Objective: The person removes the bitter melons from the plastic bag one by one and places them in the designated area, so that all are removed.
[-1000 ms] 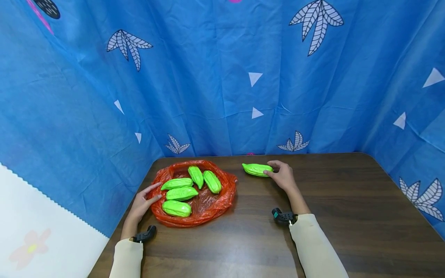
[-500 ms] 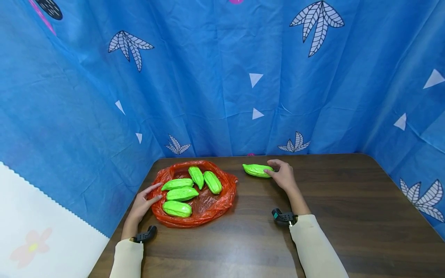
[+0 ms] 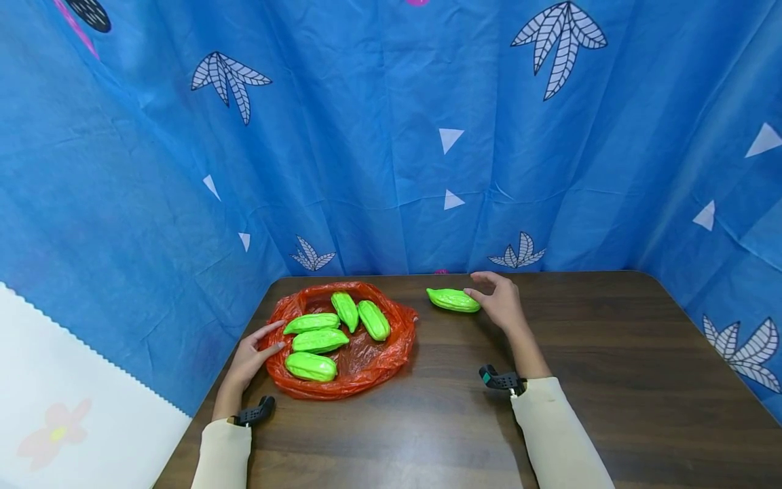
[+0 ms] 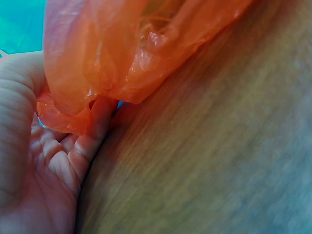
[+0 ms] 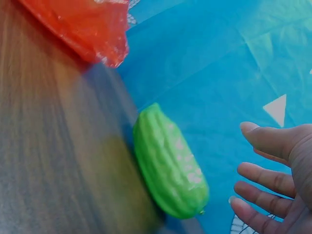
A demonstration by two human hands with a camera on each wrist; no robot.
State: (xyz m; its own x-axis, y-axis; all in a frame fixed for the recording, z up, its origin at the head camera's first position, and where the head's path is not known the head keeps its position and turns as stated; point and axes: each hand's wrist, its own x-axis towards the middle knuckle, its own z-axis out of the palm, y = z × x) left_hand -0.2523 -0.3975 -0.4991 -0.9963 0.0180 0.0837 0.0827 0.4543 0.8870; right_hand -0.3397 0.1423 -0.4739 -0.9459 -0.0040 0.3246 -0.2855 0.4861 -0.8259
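A bright green, ridged bitter melon (image 3: 453, 300) lies near the table's back edge. My right hand (image 3: 502, 303) is just to its right, thumb and fingers spread apart. In the right wrist view a gap separates that hand (image 5: 278, 180) from the bitter melon (image 5: 170, 165). My left hand (image 3: 247, 358) holds the left rim of a red plastic bag (image 3: 381, 369), which lies spread wide on the table. Its film (image 4: 112, 48) passes between thumb and fingers in the left wrist view, partly hiding the fingertips. Several more bitter melons (image 3: 320, 341) lie inside the bag.
The brown wooden table (image 3: 379, 441) has its back edge against a blue patterned curtain (image 3: 415, 170). A white cloth (image 3: 73, 401) hangs at the left. Each wrist wears a black camera band (image 3: 501, 379).
My right hand has let go of the single bitter melon; its fingers have spread and lifted slightly away to the right. The left hand and the bag stay as they were.
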